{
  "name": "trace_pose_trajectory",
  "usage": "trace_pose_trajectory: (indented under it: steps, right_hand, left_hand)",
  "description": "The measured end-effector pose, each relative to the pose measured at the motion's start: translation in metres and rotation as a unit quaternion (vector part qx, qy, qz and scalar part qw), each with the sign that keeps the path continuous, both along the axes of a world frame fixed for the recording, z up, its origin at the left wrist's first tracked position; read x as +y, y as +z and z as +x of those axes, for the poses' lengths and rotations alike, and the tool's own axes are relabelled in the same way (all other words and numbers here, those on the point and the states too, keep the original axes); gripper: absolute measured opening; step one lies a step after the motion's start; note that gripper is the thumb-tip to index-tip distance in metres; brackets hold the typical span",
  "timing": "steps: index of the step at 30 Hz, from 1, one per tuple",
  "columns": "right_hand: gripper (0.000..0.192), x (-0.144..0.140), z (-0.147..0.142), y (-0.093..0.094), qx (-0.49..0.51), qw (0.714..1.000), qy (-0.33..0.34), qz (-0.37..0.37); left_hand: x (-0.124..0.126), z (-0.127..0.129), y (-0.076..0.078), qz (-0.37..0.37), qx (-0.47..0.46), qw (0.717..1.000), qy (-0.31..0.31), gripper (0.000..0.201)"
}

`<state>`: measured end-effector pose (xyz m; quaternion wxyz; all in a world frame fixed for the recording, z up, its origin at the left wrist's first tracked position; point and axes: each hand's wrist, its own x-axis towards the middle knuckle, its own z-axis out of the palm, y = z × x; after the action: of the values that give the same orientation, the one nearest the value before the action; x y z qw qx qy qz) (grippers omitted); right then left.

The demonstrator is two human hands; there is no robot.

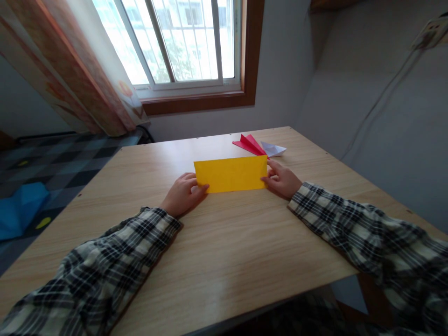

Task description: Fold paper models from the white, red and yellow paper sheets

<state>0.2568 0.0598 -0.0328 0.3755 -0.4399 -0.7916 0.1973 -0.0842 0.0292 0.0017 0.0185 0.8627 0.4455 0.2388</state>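
Note:
A yellow sheet of paper (231,173), folded into a long rectangle, lies on the wooden table (217,252). My left hand (182,193) pinches its near left corner, thumb on top. At the sheet's right edge, my right hand (283,179) grips the near right corner with its fingers curled around it. Both forearms, in checked sleeves, rest on the tabletop.
Behind the yellow sheet lie a red folded paper plane (250,143) and a white folded paper shape (273,149). A window and a curtain stand beyond the table's far edge. A blue object (19,207) lies on the checkered floor at left. A wall runs along the right.

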Motion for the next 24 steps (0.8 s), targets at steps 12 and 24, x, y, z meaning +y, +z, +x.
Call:
trace_pose_trajectory:
  steps: [12, 24]
  right_hand:
    - [0.073, 0.002, -0.001, 0.0, -0.073, 0.995, -0.059, 0.034]
    - [0.023, -0.007, -0.005, 0.009, -0.119, 0.964, 0.085, 0.222]
  left_hand:
    - [0.007, -0.01, -0.014, 0.006, -0.004, 0.995, 0.096, 0.054]
    - [-0.011, 0.01, -0.001, 0.079, 0.035, 0.986, -0.14, 0.029]
